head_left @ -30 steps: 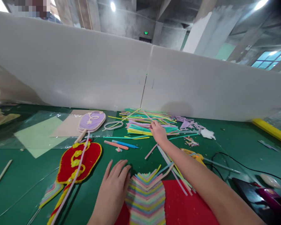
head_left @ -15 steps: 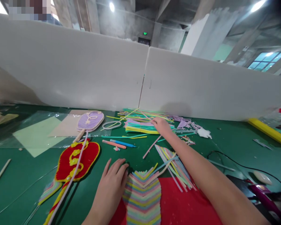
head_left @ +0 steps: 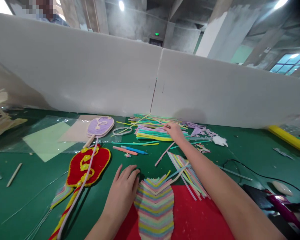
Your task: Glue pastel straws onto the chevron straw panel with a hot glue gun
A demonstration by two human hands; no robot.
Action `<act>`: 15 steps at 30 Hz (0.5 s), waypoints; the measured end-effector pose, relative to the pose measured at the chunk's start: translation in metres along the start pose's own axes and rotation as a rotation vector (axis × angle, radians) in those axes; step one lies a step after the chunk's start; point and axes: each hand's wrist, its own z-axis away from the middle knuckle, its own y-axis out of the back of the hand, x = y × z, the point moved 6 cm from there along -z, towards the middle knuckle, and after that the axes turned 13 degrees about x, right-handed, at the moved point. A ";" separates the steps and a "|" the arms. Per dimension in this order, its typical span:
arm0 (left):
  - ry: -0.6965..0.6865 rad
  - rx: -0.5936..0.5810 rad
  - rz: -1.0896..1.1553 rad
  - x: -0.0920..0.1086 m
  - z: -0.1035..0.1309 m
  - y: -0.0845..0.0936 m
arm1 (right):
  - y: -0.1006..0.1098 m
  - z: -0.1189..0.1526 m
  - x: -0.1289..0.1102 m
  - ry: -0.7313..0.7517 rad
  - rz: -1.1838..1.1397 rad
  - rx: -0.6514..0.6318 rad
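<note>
Many strips lie bundled beyond the striped panel; they seem light, soft and bendable, probably best pinched near one end. Also beyond the panel, the right hand bunches its fingertips at them, grip unclear; the left hand spreads loosely beside the panel's left edge, visibly holding nothing.

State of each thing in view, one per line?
Striped panel: flat, loose ends at top
Red sheet: partly covered
Strips: heaped
Left hand: palm down, at panel's edge
Right hand: at the strips
Red fan: lying flat
Purple fan: lying flat
Pens: lying down
Green sign: lit
</note>
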 end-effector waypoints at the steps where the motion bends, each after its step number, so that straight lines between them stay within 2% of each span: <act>1: 0.004 -0.002 0.003 0.000 0.000 0.000 | 0.006 -0.001 -0.001 0.009 -0.011 0.017; 7: 0.007 0.002 0.015 -0.002 0.000 -0.001 | 0.031 0.013 -0.024 0.066 -0.074 0.053; 11: 0.003 -0.009 0.024 -0.001 -0.001 -0.002 | 0.029 0.040 -0.036 0.032 -0.155 0.051; 15: -0.008 -0.030 0.032 -0.002 -0.001 -0.006 | 0.028 0.059 -0.035 -0.034 -0.295 0.082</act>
